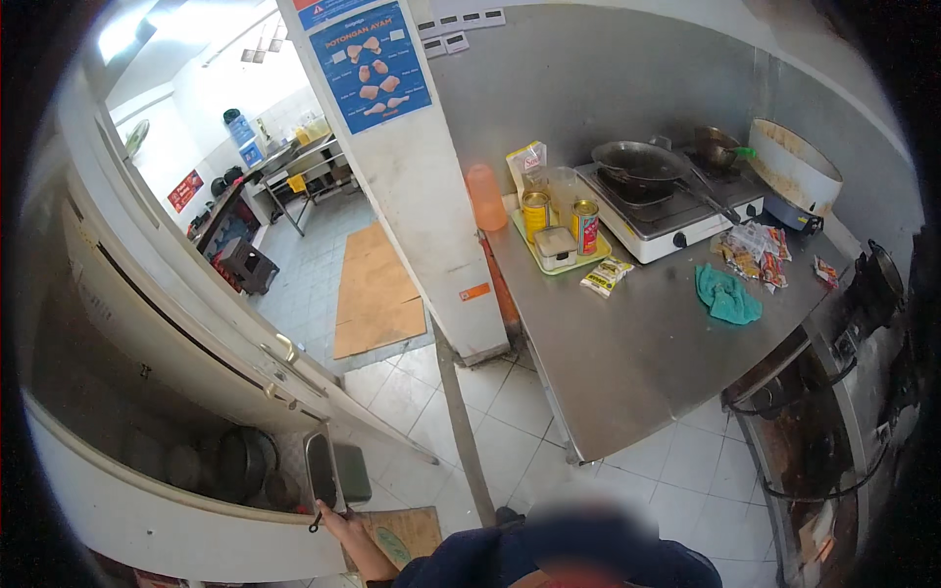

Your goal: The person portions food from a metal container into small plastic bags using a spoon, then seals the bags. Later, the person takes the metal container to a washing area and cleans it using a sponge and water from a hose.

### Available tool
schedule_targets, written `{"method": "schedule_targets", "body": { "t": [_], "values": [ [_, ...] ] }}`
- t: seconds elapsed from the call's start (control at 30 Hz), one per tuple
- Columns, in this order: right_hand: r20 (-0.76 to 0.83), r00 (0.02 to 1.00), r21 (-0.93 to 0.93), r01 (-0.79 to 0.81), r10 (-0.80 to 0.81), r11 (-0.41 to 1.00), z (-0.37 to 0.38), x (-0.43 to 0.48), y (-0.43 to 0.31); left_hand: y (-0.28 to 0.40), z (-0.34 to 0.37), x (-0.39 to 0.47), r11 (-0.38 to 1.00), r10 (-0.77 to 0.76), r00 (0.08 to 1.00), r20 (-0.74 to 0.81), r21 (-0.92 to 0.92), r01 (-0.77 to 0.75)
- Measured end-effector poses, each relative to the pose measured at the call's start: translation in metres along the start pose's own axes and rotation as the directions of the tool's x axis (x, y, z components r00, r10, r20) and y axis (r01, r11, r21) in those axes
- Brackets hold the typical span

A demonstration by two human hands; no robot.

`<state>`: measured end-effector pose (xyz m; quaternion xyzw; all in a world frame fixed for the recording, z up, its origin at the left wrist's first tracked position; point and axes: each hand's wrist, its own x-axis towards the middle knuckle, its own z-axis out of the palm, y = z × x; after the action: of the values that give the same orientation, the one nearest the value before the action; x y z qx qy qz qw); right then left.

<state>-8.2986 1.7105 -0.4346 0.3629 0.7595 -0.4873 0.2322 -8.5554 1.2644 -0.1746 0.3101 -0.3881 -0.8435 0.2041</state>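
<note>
My left hand (pixel 340 520) grips the near end of a rectangular metal pan (pixel 331 470), held on edge at the right end of a deep white-walled basin or cabinet (pixel 184 500). A dark handle end with a loop (pixel 316 523) sticks out beside my fingers; what it belongs to is hidden. Just behind the pan shows a grey-green box-like thing (pixel 354 474). Dark round pots (pixel 246 463) lie in shadow inside the basin or cabinet. My right hand is out of view.
A steel table (pixel 610 360) bears a gas stove (pixel 669 213) with a wok (pixel 639 162), a tray of cans (pixel 581 263), a teal cloth (pixel 726 294) and food packets (pixel 764 257). A white pillar (pixel 426 242) stands beside a doorway. Cardboard (pixel 378 287) covers floor beyond.
</note>
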Motion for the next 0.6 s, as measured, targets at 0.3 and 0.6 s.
{"method": "schedule_targets", "body": {
  "t": [0.3,0.6],
  "values": [
    [-0.071,0.966,-0.061,0.246,-0.250,0.967,-0.002,0.009,-0.015,0.002,0.016,-0.025,0.996,0.079,0.997,-0.013,-0.037,-0.080],
    [-0.129,0.972,-0.059,0.188,-0.195,0.980,-0.011,-0.004,-0.034,-0.006,-0.034,0.002,0.990,-0.029,0.999,0.013,-0.138,0.030]
  ]
}}
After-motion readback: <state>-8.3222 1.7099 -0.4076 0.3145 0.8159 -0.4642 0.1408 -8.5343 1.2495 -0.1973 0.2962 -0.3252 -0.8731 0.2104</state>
